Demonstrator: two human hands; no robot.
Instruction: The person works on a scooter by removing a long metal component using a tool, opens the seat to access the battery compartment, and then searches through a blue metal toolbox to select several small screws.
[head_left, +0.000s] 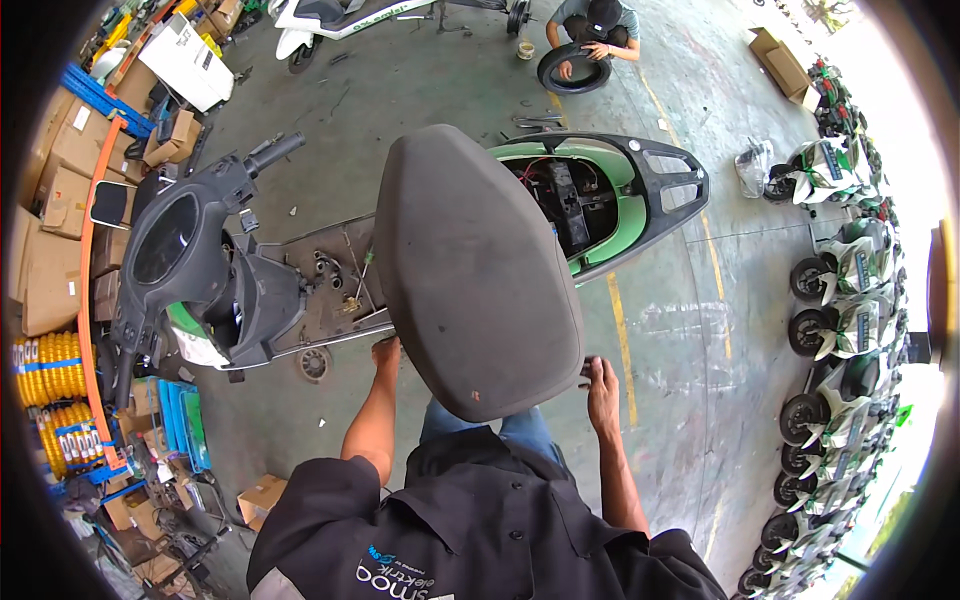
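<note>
A dark grey scooter seat is raised in front of me, overlapping the middle of a partly dismantled scooter. My left hand is at the seat's lower left edge, its fingers mostly hidden. Beside the right edge, my right hand has loosely bent, separated fingers; whether the tips touch the seat is unclear. Behind the seat, the scooter's green-rimmed storage compartment shows wiring and a dark component. Small metal parts and a green-handled tool lie on the footboard.
Shelving with cartons and yellow coils lines the left. Parked scooters form a row at right. A co-worker crouches with a tyre at top. A round metal part and a carton lie on the floor.
</note>
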